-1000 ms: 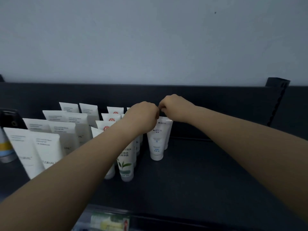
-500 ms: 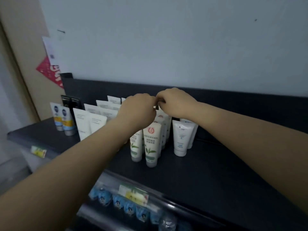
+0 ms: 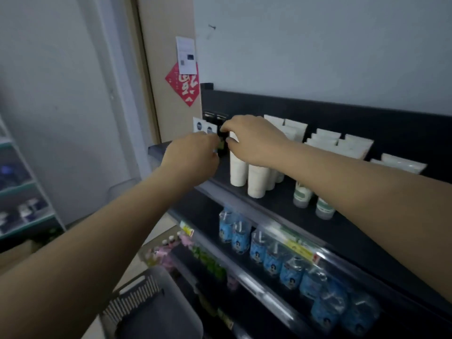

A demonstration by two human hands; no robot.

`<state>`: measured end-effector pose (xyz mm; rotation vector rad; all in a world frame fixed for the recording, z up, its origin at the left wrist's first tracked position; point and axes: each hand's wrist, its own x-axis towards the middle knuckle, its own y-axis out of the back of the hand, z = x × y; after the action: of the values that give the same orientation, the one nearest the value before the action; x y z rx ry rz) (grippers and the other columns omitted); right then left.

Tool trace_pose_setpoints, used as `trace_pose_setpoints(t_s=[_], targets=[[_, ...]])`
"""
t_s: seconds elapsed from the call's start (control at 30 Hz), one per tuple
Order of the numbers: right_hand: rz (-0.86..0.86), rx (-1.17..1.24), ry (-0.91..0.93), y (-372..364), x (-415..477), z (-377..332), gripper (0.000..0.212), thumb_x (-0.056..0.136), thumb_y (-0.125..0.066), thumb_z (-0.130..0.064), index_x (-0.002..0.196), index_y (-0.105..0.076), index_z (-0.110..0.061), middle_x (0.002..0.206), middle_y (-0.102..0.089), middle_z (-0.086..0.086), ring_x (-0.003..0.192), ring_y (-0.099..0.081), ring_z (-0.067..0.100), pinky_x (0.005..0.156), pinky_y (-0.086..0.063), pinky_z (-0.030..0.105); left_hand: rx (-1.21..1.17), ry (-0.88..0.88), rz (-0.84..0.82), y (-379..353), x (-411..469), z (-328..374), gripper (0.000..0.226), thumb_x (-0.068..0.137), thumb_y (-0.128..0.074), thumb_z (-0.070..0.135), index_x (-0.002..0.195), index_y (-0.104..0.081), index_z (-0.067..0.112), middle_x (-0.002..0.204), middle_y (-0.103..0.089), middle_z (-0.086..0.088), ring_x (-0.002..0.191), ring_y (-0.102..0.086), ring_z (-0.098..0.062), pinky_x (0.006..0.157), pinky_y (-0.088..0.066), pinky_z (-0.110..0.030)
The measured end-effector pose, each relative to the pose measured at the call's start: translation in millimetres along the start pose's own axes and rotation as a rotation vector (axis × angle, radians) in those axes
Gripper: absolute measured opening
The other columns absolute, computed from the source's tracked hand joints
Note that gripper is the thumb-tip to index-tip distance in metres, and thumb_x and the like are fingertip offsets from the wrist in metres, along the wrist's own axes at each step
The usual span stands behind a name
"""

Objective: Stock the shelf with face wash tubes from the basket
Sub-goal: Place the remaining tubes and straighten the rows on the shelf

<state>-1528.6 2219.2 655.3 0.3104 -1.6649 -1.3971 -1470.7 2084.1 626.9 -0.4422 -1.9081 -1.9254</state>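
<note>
Shelf: dark shelf (image 3: 278, 201) under a pale wall, white tubes (image 3: 255, 177) in rows.
Move: both hands went from the middle tubes to the left end; that row looks finished.
Tube: black tube (image 3: 221, 143) stands upright between the hands.
Right: right hand (image 3: 252, 138) pinches its top.
Left: left hand (image 3: 193, 155) touches its side; fingers hidden, cannot tell.

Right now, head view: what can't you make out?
- Black tube: head view, left hand and right hand cover most of it; grips unclear.
- Basket: head view, cut off by the bottom edge, inside dark; contents unknown.
- White tubes: head view, labels blurred; the right forearm hides some.
</note>
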Motion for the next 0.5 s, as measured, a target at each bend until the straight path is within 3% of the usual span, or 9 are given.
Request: trace_pose_setpoints(t_s=[0.1,0.2,0.3,0.5], targets=[[-0.020,0.053,0.039,-26,15,-43,0.025,0.092,-0.044,-0.019,0.107,-0.062,-0.011,0.111,-0.062,0.010,0.099,-0.057,0.031,0.077,-0.045,0.037,0.033,0.032,-0.020,-2,-29,-50,0.027,0.089,-0.046,0.021,0.112,-0.058,0.013,0.105,-0.061,-0.010,0.097,-0.060,-0.032,0.079,-0.051,-0.040],[-0.064,0.091,0.074,-58,25,-83,0.026,0.091,-0.045,-0.020,0.109,-0.062,-0.011,0.110,-0.062,0.011,0.097,-0.058,0.031,0.076,-0.048,0.039,0.056,0.067,-0.064,-9,-57,-96,0.032,0.091,-0.049,0.025,0.119,-0.056,0.013,0.116,-0.059,-0.010,0.105,-0.058,-0.032,0.084,-0.049,-0.039],[-0.132,0.118,0.073,-92,26,-118,0.025,0.092,-0.045,-0.020,0.110,-0.061,-0.013,0.110,-0.060,0.008,0.098,-0.057,0.029,0.070,-0.039,0.034,0.028,0.112,-0.120,-23,-87,-135,0.032,0.093,-0.047,0.026,0.122,-0.054,0.015,0.116,-0.059,-0.009,0.104,-0.058,-0.031,0.085,-0.050,-0.043],[-0.278,0.186,0.068,-165,14,-173,0.029,0.091,-0.046,-0.021,0.114,-0.061,-0.011,0.118,-0.061,0.010,0.106,-0.057,0.031,0.087,-0.048,0.044,0.014,0.203,-0.242,-72,-146,-190,0.038,0.091,-0.049,0.025,0.128,-0.051,0.016,0.123,-0.057,-0.009,0.108,-0.056,-0.030,0.086,-0.048,-0.040]])
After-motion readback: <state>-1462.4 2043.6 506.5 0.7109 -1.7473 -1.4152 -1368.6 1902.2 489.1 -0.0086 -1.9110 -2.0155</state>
